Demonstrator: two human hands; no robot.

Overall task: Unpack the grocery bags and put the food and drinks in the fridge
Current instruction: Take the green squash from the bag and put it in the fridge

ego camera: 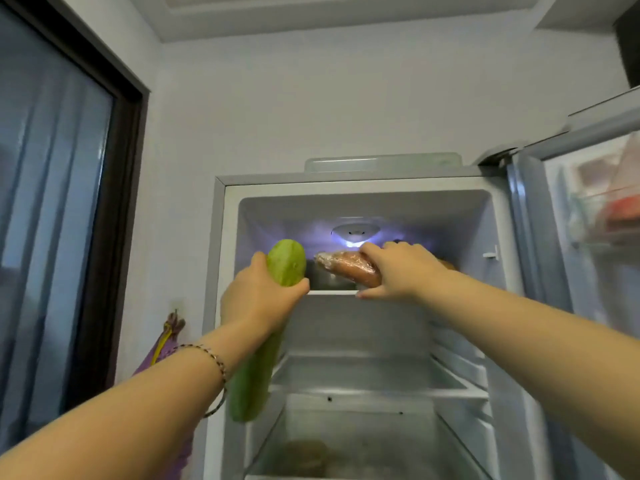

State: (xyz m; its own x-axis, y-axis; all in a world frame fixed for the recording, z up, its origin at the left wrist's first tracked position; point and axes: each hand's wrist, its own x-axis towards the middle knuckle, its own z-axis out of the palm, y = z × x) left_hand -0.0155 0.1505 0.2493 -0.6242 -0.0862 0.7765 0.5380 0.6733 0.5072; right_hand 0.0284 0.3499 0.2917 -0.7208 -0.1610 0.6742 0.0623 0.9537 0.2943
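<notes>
At the top shelf (332,292) of the open fridge (221,258): plastic-wrapped carrots (348,267) sit over the front edge. My right hand (398,271) is wrapped over them, thumb underneath. Step in hand: placing the carrots. My left hand (256,299) grips a long green cucumber (254,379) mid-length, upright, just left of the carrots. Next, I reckon: push the carrots deeper, let go, then tilt the cucumber flat to fit beside them.

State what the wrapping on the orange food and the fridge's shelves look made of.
Wrapping on the orange food: thin clear plastic film, likely; it is glossy and wrinkled, and the orange shows through. Shelves: probably clear glass or plastic with white trim; they look see-through, but blur leaves it open.
</notes>
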